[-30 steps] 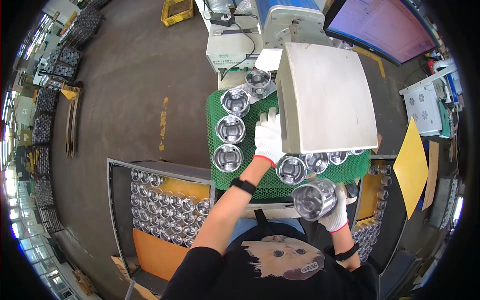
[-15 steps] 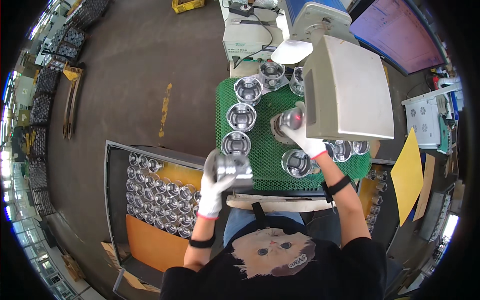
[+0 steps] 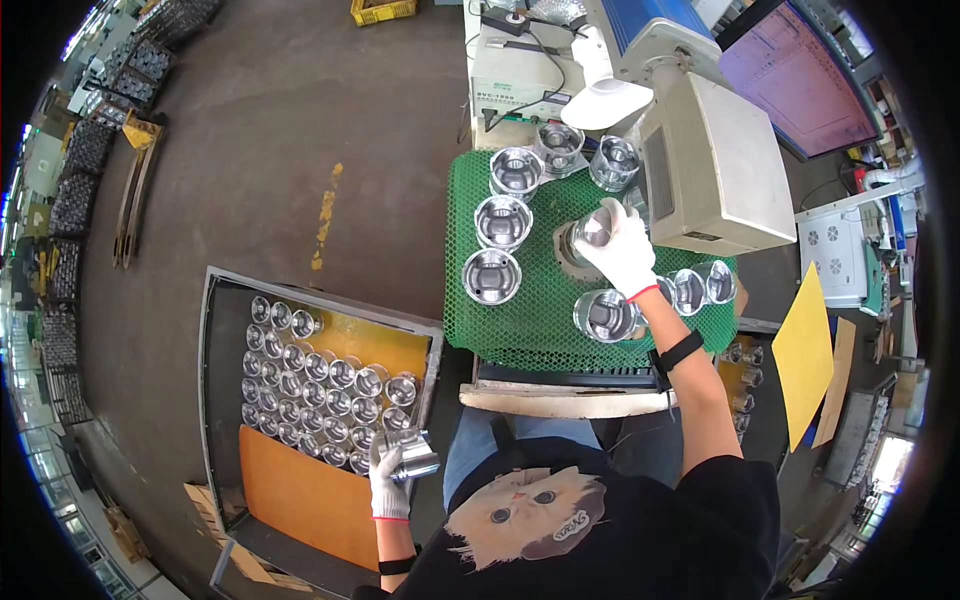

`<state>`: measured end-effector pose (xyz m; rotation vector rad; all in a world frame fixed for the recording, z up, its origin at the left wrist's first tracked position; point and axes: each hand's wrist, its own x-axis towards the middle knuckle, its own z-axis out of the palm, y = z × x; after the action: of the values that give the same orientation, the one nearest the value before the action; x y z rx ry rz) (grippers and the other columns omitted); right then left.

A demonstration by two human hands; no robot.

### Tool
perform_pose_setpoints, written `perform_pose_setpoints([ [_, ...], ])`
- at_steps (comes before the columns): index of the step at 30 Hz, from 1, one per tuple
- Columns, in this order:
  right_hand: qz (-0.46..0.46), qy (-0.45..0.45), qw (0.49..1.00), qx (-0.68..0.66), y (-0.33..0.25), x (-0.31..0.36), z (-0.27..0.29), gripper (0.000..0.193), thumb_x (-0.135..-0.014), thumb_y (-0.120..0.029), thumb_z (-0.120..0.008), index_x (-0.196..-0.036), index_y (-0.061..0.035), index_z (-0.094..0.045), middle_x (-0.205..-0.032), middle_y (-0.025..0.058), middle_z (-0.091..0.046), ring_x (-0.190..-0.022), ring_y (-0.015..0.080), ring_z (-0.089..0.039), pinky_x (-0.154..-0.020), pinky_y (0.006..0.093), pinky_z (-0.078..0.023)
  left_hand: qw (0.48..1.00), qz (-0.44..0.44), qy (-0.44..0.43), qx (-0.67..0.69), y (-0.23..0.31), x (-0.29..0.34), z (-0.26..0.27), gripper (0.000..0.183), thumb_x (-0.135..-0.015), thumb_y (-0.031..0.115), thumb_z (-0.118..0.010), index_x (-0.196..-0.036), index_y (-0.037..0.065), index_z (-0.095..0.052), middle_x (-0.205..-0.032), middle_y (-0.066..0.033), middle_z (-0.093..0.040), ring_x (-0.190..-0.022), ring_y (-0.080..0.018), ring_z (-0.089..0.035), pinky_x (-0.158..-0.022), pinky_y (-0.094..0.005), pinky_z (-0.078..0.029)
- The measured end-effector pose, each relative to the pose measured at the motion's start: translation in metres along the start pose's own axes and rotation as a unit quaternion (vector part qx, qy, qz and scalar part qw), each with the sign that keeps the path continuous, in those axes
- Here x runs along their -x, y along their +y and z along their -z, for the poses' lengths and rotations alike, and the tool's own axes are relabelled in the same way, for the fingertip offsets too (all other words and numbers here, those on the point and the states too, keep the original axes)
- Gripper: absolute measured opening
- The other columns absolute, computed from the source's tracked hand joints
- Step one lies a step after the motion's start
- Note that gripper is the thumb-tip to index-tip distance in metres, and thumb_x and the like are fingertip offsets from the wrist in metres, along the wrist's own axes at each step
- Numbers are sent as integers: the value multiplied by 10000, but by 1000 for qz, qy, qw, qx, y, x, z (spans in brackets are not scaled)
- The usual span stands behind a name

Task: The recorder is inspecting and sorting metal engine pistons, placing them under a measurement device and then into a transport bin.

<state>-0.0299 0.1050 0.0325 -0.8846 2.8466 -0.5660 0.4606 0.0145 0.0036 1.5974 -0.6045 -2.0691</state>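
Note:
My left hand (image 3: 388,492), in a white glove, grips a shiny metal piston (image 3: 414,457) at the near right corner of a crate (image 3: 428,375). The piston lies on its side in my grasp. On the green mesh mat (image 3: 520,335), my gloved right hand (image 3: 624,255) is closed around another piston (image 3: 592,228), which stands over a round metal base (image 3: 566,255). Part of that piston is covered by my fingers. Several more pistons (image 3: 503,222) stand in a row along the mat's left side, and others (image 3: 606,315) sit near its right front.
Rows of pistons fill part of the crate, beside an orange sheet (image 3: 310,490). A beige machine head (image 3: 715,170) overhangs the mat's right side. Behind the mat stands a power box (image 3: 515,85) with cables. A screen (image 3: 800,80) is at the far right.
My left hand has carried its piston from the mat's front left corner down and left to the crate. My right hand stays at the base with its piston. The view has shifted slightly.

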Motion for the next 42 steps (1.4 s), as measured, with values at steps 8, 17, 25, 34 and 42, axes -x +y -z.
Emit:
perform_pose_setpoints([
  [8,58,20,998,0,-2,-4,-15,714,-678,-416,-752,-1274,-111,-504,-1171,171,-545,-1102,369,-539,-919,467,-490,995,-25,-91,-46,3,-12,-35,721,-765,107,-663,-1414,76,-351,-1213,-209,-585,-1048,-357,-639,-866,-505,-569],
  [17,168,-3,985,34,-3,-18,-28,466,-802,-320,-672,-1183,-72,-568,-1216,209,-493,-1177,397,-469,-1012,455,-409,993,-12,-91,-75,-5,-12,-40,847,-697,124,-754,-1433,-14,-358,-1275,-176,-552,-1128,-295,-589,-979,-410,-482],
  [25,127,172,975,63,-23,16,0,405,-798,-300,-676,-1136,-90,-601,-1137,162,-578,-1003,353,-577,-875,449,-466,978,8,-186,-95,-1,-18,-78,700,-760,114,-711,-1393,25,-425,-1230,-122,-563,-1095,-234,-580,-949,-369,-483],
  [34,-231,-328,702,-589,-41,258,-11,405,-990,-335,-526,-1242,-27,-605,-1211,91,-643,-1115,201,-597,-965,368,-467,711,-354,-325,-514,34,2,-153,879,-616,344,-860,-1350,42,-482,-1216,-207,-566,-1088,-304,-611,-934,-386,-499],
  [42,-342,-198,395,-830,-81,254,30,468,-980,-436,-517,-1250,-57,-570,-1204,101,-641,-1067,245,-638,-926,396,-529,581,-489,-469,-451,36,66,-198,802,-712,376,-767,-1371,48,-448,-1220,-201,-554,-1079,-345,-598,-925,-423,-492],
])
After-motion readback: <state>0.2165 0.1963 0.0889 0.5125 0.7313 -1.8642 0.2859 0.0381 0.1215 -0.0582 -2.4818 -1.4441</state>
